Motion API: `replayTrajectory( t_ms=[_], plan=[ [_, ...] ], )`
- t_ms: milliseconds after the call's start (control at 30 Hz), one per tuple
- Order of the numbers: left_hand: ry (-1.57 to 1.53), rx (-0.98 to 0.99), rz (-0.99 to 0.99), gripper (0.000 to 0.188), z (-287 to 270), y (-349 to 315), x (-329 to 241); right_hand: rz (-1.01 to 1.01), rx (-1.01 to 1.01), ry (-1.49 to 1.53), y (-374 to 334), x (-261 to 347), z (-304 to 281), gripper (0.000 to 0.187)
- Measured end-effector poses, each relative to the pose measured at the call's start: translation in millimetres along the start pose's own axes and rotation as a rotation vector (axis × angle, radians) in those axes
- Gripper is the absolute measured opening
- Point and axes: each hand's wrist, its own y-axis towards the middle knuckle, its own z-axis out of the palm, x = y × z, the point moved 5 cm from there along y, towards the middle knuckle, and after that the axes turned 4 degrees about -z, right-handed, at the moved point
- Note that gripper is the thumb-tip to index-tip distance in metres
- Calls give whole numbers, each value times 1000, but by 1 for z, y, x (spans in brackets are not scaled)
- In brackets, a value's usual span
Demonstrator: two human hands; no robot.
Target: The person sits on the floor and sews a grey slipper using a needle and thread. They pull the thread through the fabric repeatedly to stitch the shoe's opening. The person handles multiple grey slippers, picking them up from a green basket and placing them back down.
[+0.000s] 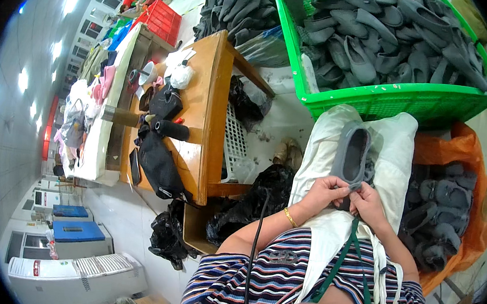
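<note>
A grey slip-on shoe (350,152) lies over my lap with its opening facing up and its heel end towards me. My left hand (328,192) pinches the heel edge from the left. Close beside it, my right hand (368,203) grips the same edge from the right, thumbs nearly meeting. Another dark grey piece, partly hidden, shows under the shoe. Off-white cloth (318,153) covers my legs beneath. Fine detail between the fingertips is too small to make out.
Ahead stands a green crate (387,101) heaped with grey shoes. An orange sack (467,148) of grey shoes sits at my right. To the left is a wooden table (202,90) bearing a black bag (158,162); black plastic bags (170,232) and a cardboard box (193,228) are below. A shoe pile (239,7) lies beyond.
</note>
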Motion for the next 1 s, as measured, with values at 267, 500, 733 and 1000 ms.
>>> replayTrajectory(
  t_ms=[267,500,733,1000],
  plan=[
    [-105,-32,4,15,6,-4,-8,-58,0,27,-4,9,-1,9],
    [-72,-51,-5,11,4,1,-1,-64,7,70,-1,1,-3,5],
    [-8,-60,20,14,7,-3,1,37,12,117,-4,-8,-7,11],
    [52,-16,31,16,9,-4,4,103,-30,295,1,-12,-13,36]
  ],
)
